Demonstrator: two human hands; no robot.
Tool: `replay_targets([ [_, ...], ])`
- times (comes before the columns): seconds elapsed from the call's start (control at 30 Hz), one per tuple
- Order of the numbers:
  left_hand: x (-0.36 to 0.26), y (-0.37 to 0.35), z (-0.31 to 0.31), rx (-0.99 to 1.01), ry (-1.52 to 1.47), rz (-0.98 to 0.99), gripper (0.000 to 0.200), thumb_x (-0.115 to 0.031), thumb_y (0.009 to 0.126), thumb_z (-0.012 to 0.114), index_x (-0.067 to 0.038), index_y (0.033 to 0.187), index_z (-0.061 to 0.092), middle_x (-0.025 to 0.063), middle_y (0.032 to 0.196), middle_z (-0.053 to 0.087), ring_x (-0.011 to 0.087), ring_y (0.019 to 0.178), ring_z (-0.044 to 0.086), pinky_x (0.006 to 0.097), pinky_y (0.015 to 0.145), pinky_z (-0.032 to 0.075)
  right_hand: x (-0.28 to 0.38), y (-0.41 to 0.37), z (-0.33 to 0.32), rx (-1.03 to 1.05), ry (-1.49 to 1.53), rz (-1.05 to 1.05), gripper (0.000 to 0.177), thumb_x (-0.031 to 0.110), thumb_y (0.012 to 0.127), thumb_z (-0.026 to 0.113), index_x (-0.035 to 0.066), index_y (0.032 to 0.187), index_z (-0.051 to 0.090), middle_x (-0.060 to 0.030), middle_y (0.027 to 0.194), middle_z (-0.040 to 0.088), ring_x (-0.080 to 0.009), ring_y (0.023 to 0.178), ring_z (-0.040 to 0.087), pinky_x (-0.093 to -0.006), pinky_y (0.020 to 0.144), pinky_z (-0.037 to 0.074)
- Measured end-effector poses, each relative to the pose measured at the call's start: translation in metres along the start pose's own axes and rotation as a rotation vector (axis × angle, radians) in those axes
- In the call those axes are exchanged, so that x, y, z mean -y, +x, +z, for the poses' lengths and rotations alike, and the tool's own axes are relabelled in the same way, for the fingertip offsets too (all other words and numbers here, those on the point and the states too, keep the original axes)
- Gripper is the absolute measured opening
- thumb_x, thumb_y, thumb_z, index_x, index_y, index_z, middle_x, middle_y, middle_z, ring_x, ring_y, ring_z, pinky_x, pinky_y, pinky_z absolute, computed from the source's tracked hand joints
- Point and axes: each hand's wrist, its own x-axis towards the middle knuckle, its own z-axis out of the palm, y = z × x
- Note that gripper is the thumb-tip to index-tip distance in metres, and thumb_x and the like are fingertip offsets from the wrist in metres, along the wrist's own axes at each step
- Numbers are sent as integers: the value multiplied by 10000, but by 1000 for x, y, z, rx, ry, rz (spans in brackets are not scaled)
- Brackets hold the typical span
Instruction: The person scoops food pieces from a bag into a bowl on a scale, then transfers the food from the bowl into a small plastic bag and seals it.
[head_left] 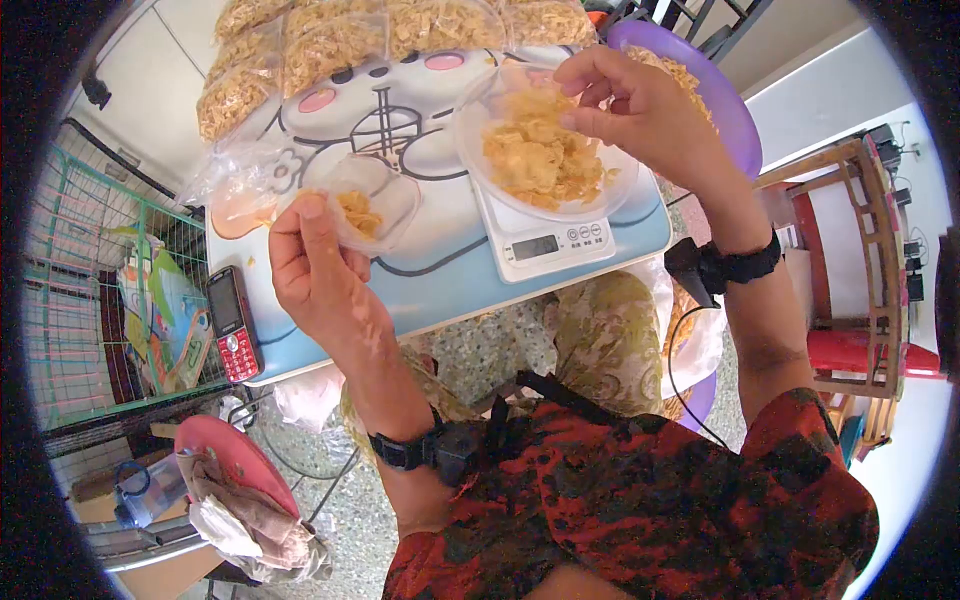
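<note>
My left hand pinches the rim of a small clear plastic bowl, which holds a few yellow chips and is tilted over the table. A larger clear bowl with a heap of yellow chips rests on a white digital scale; the digits on its display are too blurred to read. Above the right side of that bowl is my right hand, its thumb and fingers drawn together. Whatever lies between those fingertips is too small to tell.
Filled clear bags line the table's far edge. Empty plastic bags lie at the left. A red phone sits at the left edge. Behind my right hand is a purple basin of chips. A green wire cage stands left.
</note>
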Motion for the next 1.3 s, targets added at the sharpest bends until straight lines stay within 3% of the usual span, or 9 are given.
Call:
replay_targets([
  [0.23,1,-1,0,20,7,13,163,-226,934,632,-67,962,611,-59,715,523,-7,492,320,175,407,206,12,-13,-3,0,-237,-153,460,204,814,736,110,1238,585,-17,1179,610,-156,958,575,-270,727,490],
  [0.33,1,-1,0,22,10,14,168,-228,935,632,-66,976,614,-52,740,538,-6,509,351,173,410,219,7,-10,2,-10,-293,-269,501,380,823,696,46,1180,588,-160,1146,610,-323,1060,581,-394,919,469],
  [0.43,2,-1,0,15,14,21,172,-228,936,630,-64,987,618,-47,755,546,-1,527,375,173,412,229,24,-7,2,35,-436,-166,559,437,832,660,15,1190,580,-191,1166,601,-346,1087,567,-408,939,457],
  [0.63,2,0,-3,38,18,20,178,-236,942,620,-65,988,618,-36,779,566,1,534,375,176,417,237,3,12,25,41,-407,-297,523,398,838,637,6,1181,590,-203,1117,622,-354,1049,588,-422,926,464],
  [0.83,0,1,-5,31,18,17,167,-232,942,619,-71,987,620,-43,771,567,-7,528,359,172,420,233,10,25,29,216,-439,-172,339,299,834,598,62,1075,626,-167,999,655,-349,964,620,-436,864,493],
  [0.93,-2,2,-4,22,5,24,159,-224,940,620,-71,987,619,-39,789,577,-9,524,356,171,417,233,-5,26,33,114,-350,-308,282,271,824,602,73,1023,630,-161,942,657,-334,906,636,-427,810,507],
  [1.03,0,3,-8,45,-14,27,153,-207,938,619,-65,998,617,-33,815,587,-5,520,356,170,418,239,0,20,22,70,-123,-178,253,224,827,608,71,1027,631,-131,899,660,-281,805,653,-392,729,518],
  [1.13,-4,0,-1,-11,-25,46,154,-192,934,619,-61,1016,615,-34,782,571,7,502,348,172,415,236,10,15,6,39,-20,-11,212,165,900,616,56,1083,627,14,831,570,-35,720,526,-218,610,472],
  [1.3,-12,-2,-1,70,-133,24,130,-178,926,629,-53,954,602,-21,690,541,22,467,347,187,401,241,3,7,-3,-24,372,129,258,167,927,594,68,1166,596,37,774,533,-35,666,499,-213,577,450],
])
